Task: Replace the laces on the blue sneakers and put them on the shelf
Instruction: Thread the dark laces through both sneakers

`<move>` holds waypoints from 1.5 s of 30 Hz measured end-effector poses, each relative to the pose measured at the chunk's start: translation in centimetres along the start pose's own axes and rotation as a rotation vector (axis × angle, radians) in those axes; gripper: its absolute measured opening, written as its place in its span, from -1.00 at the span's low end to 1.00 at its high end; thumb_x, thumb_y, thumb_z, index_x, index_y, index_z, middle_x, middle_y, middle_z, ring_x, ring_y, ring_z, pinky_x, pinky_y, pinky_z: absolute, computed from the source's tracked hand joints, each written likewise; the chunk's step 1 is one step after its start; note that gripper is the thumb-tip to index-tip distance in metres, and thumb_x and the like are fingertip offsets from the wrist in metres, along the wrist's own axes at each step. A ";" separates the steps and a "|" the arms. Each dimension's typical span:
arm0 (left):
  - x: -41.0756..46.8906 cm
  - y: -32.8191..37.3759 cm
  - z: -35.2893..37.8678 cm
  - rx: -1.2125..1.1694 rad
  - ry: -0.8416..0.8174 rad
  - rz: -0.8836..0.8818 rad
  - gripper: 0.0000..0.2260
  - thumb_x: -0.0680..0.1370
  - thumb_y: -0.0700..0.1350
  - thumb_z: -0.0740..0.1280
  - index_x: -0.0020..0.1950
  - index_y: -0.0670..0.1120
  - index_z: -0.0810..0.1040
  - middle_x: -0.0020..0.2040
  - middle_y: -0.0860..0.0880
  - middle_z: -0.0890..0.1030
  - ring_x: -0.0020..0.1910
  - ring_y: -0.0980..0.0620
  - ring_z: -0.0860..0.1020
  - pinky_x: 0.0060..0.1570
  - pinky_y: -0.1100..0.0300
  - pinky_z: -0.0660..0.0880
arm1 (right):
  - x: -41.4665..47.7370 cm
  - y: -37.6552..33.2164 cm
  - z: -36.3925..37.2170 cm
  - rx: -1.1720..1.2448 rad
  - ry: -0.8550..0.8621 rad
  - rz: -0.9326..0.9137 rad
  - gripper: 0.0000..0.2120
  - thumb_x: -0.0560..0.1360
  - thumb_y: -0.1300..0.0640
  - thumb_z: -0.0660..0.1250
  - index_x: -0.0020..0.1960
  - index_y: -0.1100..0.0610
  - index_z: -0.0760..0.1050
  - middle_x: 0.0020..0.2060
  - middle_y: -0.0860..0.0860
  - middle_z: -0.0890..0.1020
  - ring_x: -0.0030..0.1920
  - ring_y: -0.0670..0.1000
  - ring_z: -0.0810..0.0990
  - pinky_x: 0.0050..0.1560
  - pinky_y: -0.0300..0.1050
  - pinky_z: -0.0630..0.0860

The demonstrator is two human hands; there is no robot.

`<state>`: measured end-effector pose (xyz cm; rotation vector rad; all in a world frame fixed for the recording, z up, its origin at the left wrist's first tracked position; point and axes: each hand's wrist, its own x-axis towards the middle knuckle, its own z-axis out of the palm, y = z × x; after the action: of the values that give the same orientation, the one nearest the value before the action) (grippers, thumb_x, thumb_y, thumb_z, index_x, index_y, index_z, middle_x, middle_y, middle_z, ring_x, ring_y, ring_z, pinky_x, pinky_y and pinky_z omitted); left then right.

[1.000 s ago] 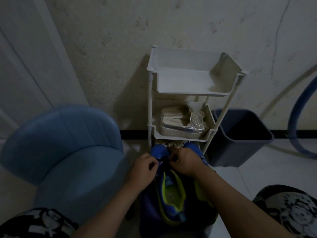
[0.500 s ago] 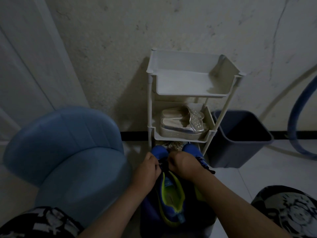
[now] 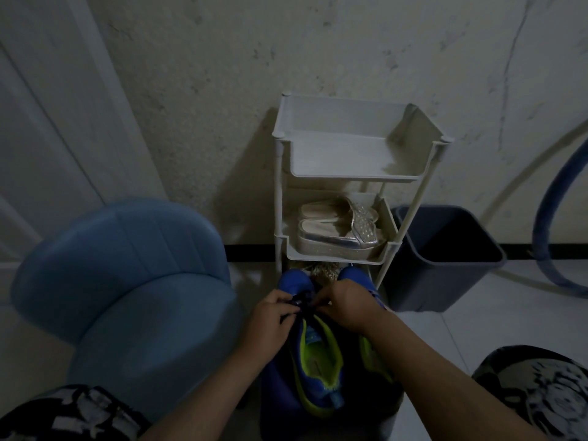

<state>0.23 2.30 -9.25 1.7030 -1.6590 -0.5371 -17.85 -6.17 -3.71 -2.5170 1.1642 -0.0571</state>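
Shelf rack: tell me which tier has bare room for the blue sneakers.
The top tier of the rack is bare between its side walls. The middle tier is crowded by silver sandals. Below, both hands, left hand and right hand, work the lace on the blue sneakers.

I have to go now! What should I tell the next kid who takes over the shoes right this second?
Left hand and right hand: both pinching the dark lace over the left blue sneaker.
Both sneakers sit side by side in front of you, toes toward the white shelf.
Top tier is empty; silver sandals fill the middle one.
Done: lacing under way, extent unclear.
Left: finish lacing, check the right blue sneaker, shelve the pair.
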 end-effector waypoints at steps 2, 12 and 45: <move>0.0 0.3 0.0 0.025 0.009 0.021 -0.87 0.52 -0.22 0.41 0.03 -0.12 0.72 0.14 0.09 0.52 0.11 0.16 0.51 0.14 0.43 0.36 | 0.0 -0.1 0.2 -0.025 0.019 0.007 -0.80 0.53 0.01 0.35 0.11 -0.05 0.66 0.07 -0.06 0.68 0.07 0.01 0.62 0.08 -0.06 0.55; 0.0 1.1 0.8 0.087 -0.031 0.025 -0.93 0.58 -0.24 0.27 -0.09 -0.13 0.50 -0.01 0.07 0.38 -0.12 0.08 0.48 0.02 0.05 0.49 | -0.5 -0.6 0.2 -0.129 0.079 0.020 -0.77 0.53 -0.07 0.29 0.03 0.00 0.66 -0.06 -0.01 0.69 -0.04 0.06 0.63 -0.13 -0.15 0.49; -0.7 1.1 -0.7 -0.085 -0.078 -0.137 -0.83 0.53 -0.16 0.42 0.10 -0.01 0.70 -0.10 0.12 0.57 -0.12 0.14 0.57 -0.09 0.39 0.42 | -0.8 -0.4 -1.0 0.046 -0.005 0.074 -0.77 0.54 -0.02 0.35 0.04 0.09 0.69 -0.02 0.03 0.70 0.00 0.01 0.63 -0.07 -0.24 0.42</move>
<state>-0.11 3.18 -8.08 1.7617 -1.5574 -0.7380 -18.23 -5.62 -2.55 -2.4298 1.2390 -0.0573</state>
